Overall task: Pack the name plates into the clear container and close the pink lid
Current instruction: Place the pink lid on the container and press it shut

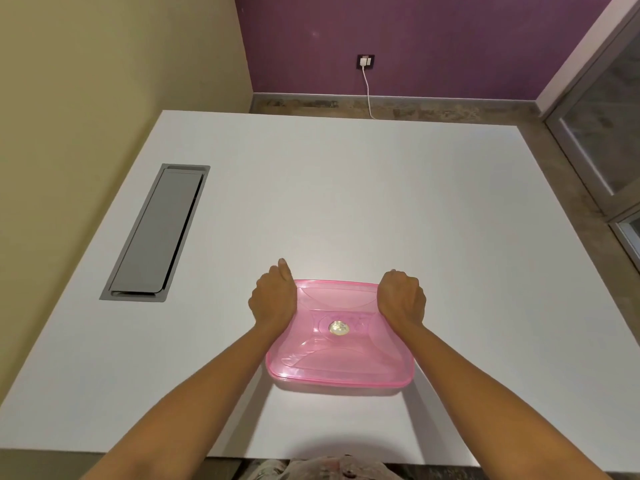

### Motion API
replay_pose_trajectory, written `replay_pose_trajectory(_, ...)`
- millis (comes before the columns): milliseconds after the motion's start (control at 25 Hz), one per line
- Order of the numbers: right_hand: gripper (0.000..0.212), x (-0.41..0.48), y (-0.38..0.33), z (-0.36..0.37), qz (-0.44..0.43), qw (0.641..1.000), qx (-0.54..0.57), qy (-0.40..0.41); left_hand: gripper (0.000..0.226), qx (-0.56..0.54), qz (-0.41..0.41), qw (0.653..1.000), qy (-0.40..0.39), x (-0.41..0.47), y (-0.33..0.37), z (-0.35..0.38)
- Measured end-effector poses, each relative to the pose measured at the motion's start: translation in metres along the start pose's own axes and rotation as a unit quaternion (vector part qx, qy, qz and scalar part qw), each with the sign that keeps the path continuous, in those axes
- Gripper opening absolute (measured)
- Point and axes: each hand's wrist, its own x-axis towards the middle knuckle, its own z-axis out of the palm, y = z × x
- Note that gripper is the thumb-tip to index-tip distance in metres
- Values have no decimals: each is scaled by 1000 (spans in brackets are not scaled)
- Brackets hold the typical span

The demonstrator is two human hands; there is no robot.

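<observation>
Head view: the lid (341,341) covers the container, hidden beneath it, near the table's (381,202) front edge. The left hand (273,301) and right hand (401,299) curl over the lid's far corners, one left finger sticking out. Pressing those corners evenly, then the near ones, should seat it. No plates can be seen. A hatch (156,233) lies well left; nothing obstructs.

This looks like an office meeting room. A broad white table (346,202) has a grey flip-lid cable hatch (157,233) set flush into its top. A charger sits in the wall socket (366,61) on a purple wall (450,36), and a grey-framed glass partition (602,126) stands at the right above a stone-look floor (415,110).
</observation>
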Motion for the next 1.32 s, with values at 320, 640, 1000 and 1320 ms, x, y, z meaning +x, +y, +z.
replay_pose_trajectory(320, 21, 0, 1, 3, -10, 1000, -20, 9, 57, -35, -60, 998, 4, -70, -50, 1)
replay_pose_trajectory(640, 21, 0, 1, 5, -6, 1000, -17, 15, 49, -86, -80, 993, -5, -66, -50, -1)
replay_pose_trajectory(1000, 22, 1, -1, 4, 7, 1000, -9, 15, 46, -119, -101, 988, 19, -65, -50, 2)
replay_pose_trajectory(1320, 33, -18, 4, 8, 72, 982, 121, 126, 47, -114, -115, 986, 27, -67, -47, -1)
